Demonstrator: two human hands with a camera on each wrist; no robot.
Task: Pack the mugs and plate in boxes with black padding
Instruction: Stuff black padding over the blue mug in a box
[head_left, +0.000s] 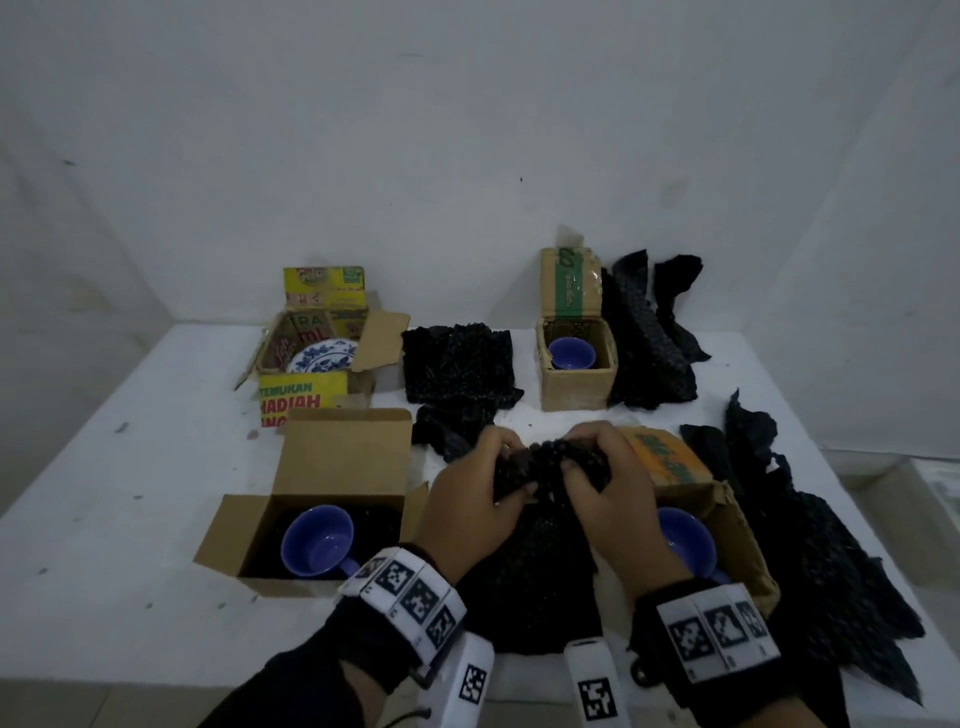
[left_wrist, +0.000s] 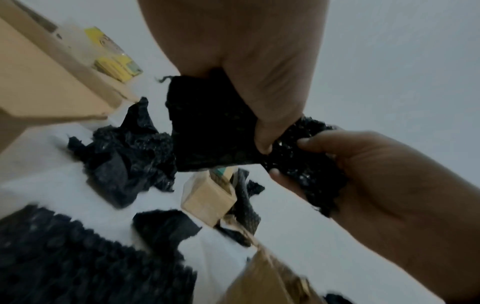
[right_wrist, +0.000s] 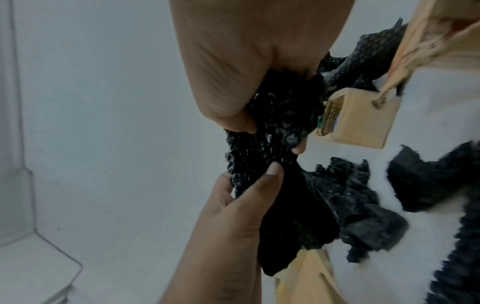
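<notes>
Both hands hold one bunched sheet of black padding (head_left: 540, 525) above the table's near middle. My left hand (head_left: 498, 483) grips its left part and my right hand (head_left: 587, 470) grips its right part, close together. In the left wrist view the left hand (left_wrist: 259, 142) pinches the padding (left_wrist: 207, 127); in the right wrist view the right hand (right_wrist: 249, 125) clutches the padding (right_wrist: 275, 123). Blue mugs sit in the near left box (head_left: 244, 525), the near right box (head_left: 737, 540) and the far right box (head_left: 576, 384). A blue-patterned plate (head_left: 322, 356) lies in the far left box (head_left: 306, 395).
Loose black padding lies at the table's centre (head_left: 457, 369), behind the far right box (head_left: 649, 332) and along the right edge (head_left: 821, 561). All box flaps stand open. The white table (head_left: 130, 467) meets a wall at the back.
</notes>
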